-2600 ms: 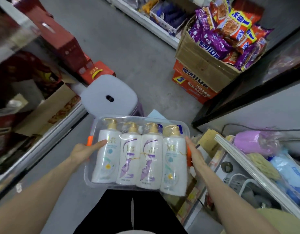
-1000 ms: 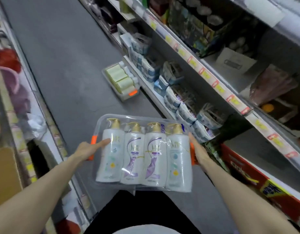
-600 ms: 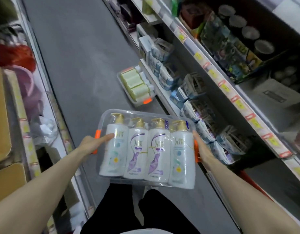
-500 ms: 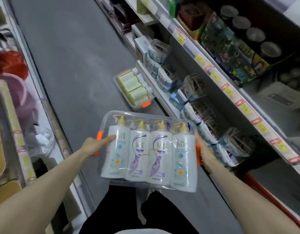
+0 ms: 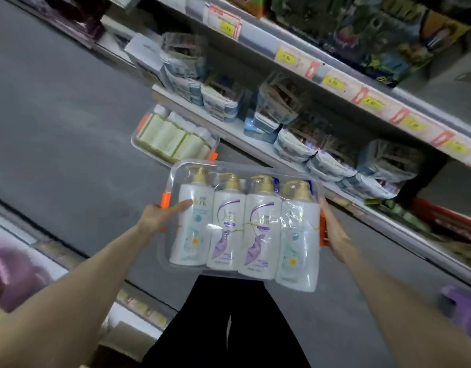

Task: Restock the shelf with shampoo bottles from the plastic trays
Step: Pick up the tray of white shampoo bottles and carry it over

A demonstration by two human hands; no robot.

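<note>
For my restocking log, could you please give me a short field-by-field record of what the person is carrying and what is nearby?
Carried: clear plastic tray with orange handles, held by both hands
Contents: four white shampoo bottles with gold pump tops, lying side by side; outer two teal-labelled, inner two purple-labelled
Left hand: grips left handle, one digit on the leftmost bottle
Right hand: grips right handle
Floor: second clear tray of pale green bottles, beside the white bottom shelf
Shelf stock: blue-white bagged packs
</note>
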